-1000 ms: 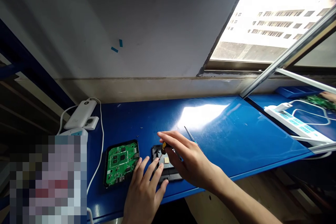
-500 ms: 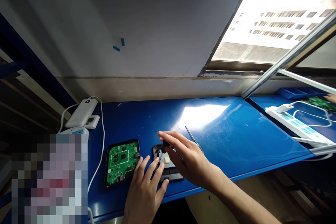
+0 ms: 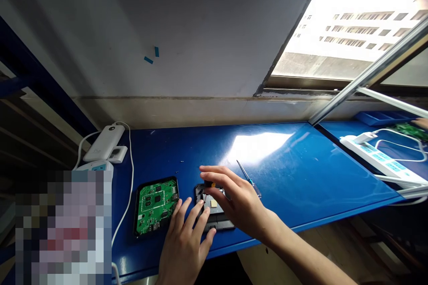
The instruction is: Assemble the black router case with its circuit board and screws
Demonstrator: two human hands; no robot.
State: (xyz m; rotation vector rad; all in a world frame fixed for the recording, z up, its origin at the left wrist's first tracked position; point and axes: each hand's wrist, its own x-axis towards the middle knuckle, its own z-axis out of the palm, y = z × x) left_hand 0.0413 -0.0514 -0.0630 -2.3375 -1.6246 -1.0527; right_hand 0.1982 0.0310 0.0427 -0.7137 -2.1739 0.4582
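My right hand is closed round the dark handle of a screwdriver, which has a bit of yellow on it. It stands over a black plastic housing with a metal plate and a small pale square pad. Fingers spread, my left hand rests at the housing's left edge, its fingertips touching it. On the other side of that hand, close to its index side, lies a black case with a green circuit board. The screwdriver's tip is hard to make out behind my fingers.
A second screwdriver with a clear blue handle lies behind my right hand. Tiny screws lie behind the board. At left are a white power bank and cable; at right, a power strip, a blue tray and another person's hand.
My right hand's fingers have shifted slightly on the screwdriver handle, so its yellow part now shows. My left hand, the housing and the board stay where they were.
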